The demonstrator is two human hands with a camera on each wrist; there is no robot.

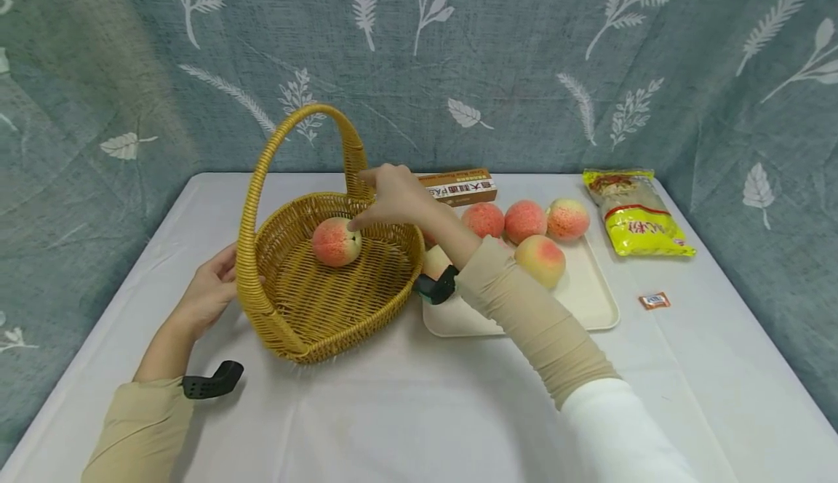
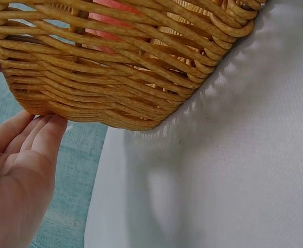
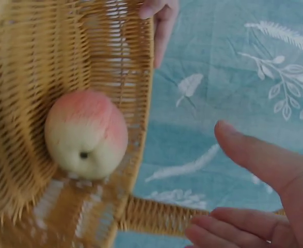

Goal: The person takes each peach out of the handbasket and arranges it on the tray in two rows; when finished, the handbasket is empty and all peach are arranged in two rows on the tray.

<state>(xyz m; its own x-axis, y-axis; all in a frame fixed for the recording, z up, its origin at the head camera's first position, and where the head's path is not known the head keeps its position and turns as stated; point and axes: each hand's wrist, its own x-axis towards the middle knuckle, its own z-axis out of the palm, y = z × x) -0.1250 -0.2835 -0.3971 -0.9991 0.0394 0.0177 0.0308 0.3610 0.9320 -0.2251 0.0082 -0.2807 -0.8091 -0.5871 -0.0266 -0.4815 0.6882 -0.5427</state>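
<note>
A golden wicker basket [image 1: 340, 323] with a tall arched handle stands on the table. One pink-and-yellow peach [image 1: 336, 242] lies inside it, towards the back. My left hand [image 1: 208, 290] holds the basket's left side by the rim. In the left wrist view its fingers [image 2: 48, 132] touch the outside of the weave. Over the basket's back right rim is my right hand [image 1: 396, 196], its fingers spread and holding nothing. The right wrist view shows the right thumb [image 3: 259, 155] apart from the peach [image 3: 86, 134] in the basket.
To the basket's right, a white tray [image 1: 592, 301] carries several more peaches [image 1: 526, 221], partly hidden by my right arm. Behind it lies a brown pasta box [image 1: 461, 186]. A yellow noodle packet [image 1: 638, 217] and a small orange-brown sachet [image 1: 655, 300] lie further right.
</note>
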